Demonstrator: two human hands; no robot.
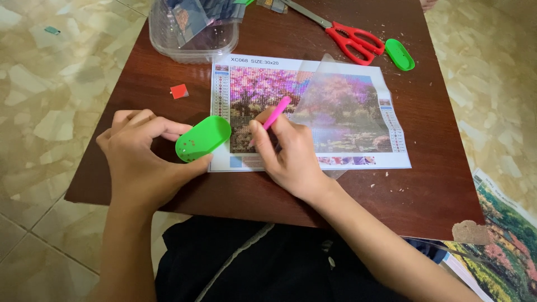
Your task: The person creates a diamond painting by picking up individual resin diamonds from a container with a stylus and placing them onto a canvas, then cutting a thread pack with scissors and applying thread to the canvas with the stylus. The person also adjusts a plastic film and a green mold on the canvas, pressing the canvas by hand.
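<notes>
A diamond-painting canvas [341,120] with a pink tree and water scene lies on a small dark wooden table [425,190]. A clear film is peeled back over its right half. My right hand [285,154] holds a pink applicator pen [276,116], its tip down on the canvas's lower left part. My left hand [140,154] grips a green oval bead tray [202,138], tilted up at the canvas's left edge, with a few small beads in it.
A clear plastic container [190,31] with small bags stands at the back left. Red-handled scissors [349,39] and a second green tray [400,54] lie at the back right. A small red square [179,91] lies on the left. Another picture sheet [503,246] lies on the floor, right.
</notes>
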